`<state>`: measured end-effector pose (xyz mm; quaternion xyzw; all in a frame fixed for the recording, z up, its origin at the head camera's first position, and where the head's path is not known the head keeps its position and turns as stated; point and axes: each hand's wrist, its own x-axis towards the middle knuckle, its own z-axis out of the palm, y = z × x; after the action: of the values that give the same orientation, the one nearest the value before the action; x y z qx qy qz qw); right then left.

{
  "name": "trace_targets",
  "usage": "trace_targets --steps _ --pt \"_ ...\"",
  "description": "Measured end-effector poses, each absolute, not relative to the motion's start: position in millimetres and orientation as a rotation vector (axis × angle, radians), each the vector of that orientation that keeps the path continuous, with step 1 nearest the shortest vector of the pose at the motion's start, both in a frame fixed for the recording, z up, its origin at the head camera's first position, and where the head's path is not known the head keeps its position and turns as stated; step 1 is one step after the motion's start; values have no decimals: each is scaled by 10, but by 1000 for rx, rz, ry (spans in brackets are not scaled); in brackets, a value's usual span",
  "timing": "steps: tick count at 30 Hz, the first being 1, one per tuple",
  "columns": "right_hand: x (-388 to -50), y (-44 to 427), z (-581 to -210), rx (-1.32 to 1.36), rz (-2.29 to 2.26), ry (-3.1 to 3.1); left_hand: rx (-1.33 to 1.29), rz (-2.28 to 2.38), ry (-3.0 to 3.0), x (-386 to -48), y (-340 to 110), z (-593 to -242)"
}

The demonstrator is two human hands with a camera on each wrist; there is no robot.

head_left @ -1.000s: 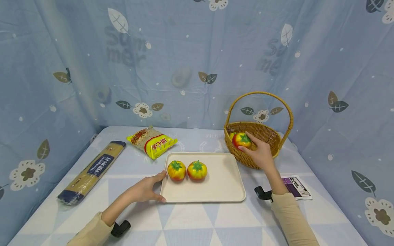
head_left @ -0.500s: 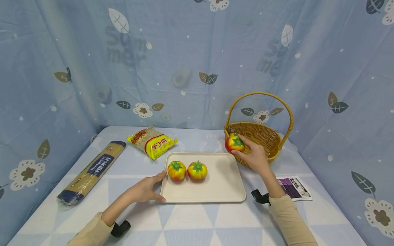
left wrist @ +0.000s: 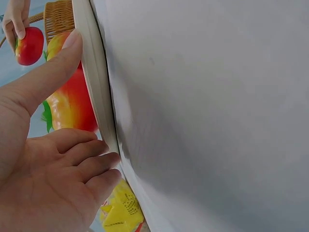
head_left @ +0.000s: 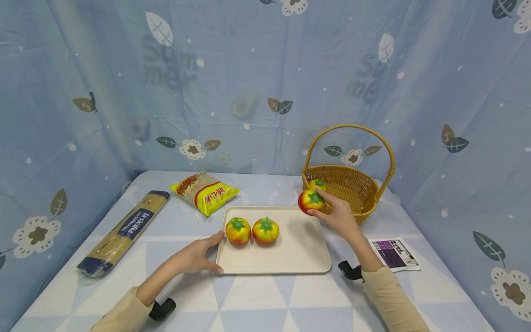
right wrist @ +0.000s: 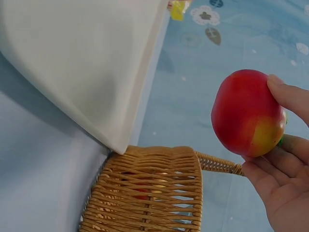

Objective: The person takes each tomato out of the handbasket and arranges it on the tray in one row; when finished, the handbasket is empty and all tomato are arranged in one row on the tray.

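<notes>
In the head view my right hand (head_left: pixel 340 217) pinches a red-and-yellow toy tomato (head_left: pixel 309 203) with a green star-shaped top. It is held above the tray's far right corner, at the basket's near left side. The right wrist view shows thumb and fingers round this tomato (right wrist: pixel 246 113). Two similar tomatoes (head_left: pixel 238 230) sit side by side on the left of the cream tray (head_left: pixel 298 258). My left hand (head_left: pixel 198 256) touches the tray's left edge, its thumb and fingers spread and fairly straight in the left wrist view. Another tomato (head_left: pixel 317 183) shows inside the wicker basket (head_left: pixel 350 184).
A yellow food packet (head_left: pixel 207 191) lies behind the tray. Farther left is a long pack of spaghetti (head_left: pixel 126 230). A purple-and-white packet (head_left: pixel 395 254) lies right of the tray, near my right forearm. The basket's tall handle (head_left: pixel 352 125) arches over it. Blue patterned curtains surround the table.
My right hand has lifted the tomato out of the basket and carried it left and toward the tray, uncovering another tomato in the basket. The left hand has stayed at the tray's edge.
</notes>
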<state>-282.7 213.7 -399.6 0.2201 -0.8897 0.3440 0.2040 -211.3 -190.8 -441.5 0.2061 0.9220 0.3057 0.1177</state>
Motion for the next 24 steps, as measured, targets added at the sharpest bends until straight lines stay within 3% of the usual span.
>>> trace_targets --steps 24 --pt "-2773 1940 -4235 792 936 -2566 615 904 2690 -2118 -1908 -4417"
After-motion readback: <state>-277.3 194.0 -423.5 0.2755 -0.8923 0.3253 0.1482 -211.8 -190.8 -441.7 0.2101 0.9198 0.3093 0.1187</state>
